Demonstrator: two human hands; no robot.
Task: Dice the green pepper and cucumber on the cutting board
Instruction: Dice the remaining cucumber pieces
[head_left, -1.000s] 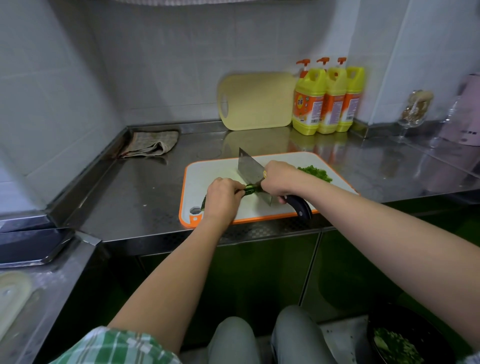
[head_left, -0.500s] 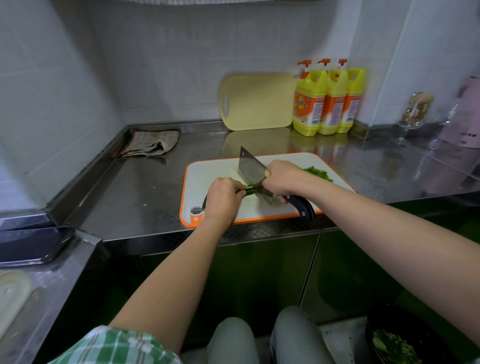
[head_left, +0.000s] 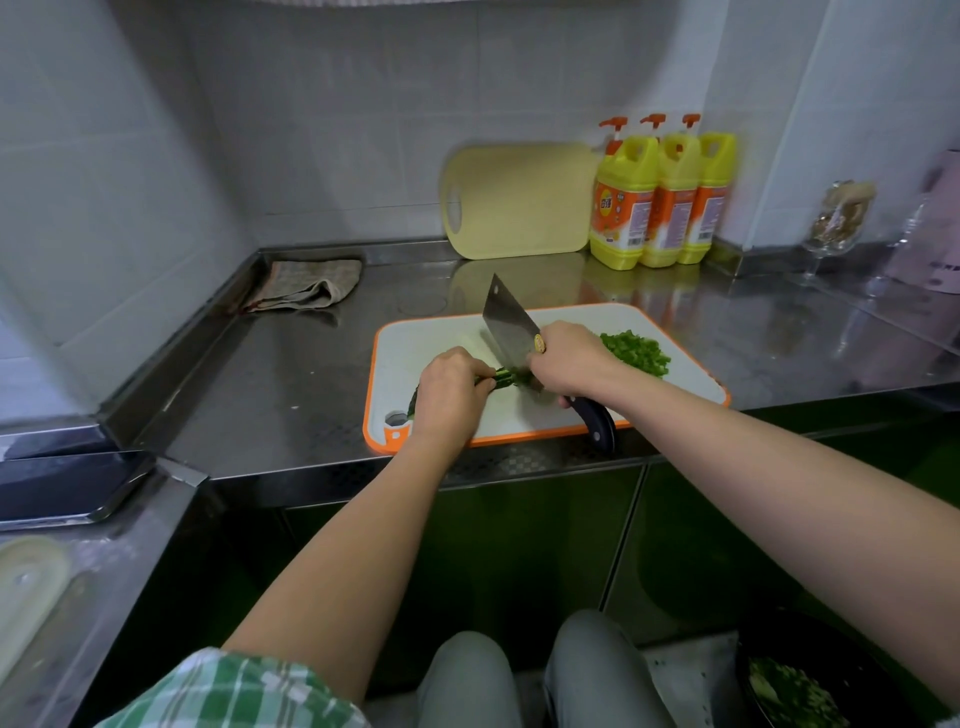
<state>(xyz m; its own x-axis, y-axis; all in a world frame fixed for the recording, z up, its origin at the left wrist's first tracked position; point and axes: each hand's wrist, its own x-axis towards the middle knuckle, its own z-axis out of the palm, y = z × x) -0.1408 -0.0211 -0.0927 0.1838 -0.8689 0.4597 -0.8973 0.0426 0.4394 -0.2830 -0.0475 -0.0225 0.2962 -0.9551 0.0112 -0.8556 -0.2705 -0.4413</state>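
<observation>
The left hand curls over green strips near the cutting board's front edge. The right hand grips the cleaver, its blade at the strips' right end. A diced green pile sits by the board's right edge. Along the steel counter's back edge, a yellow board leans beside three yellow bottles; a folded cloth lies in its back left corner. White tiled walls rise behind.

You face a corner of pale grey tiled walls, softly and evenly lit. A stainless steel counter runs along both, reflective, with a raised back lip. Beneath it, glossy dark green cabinet doors. A folded cloth lies in the corner.
</observation>
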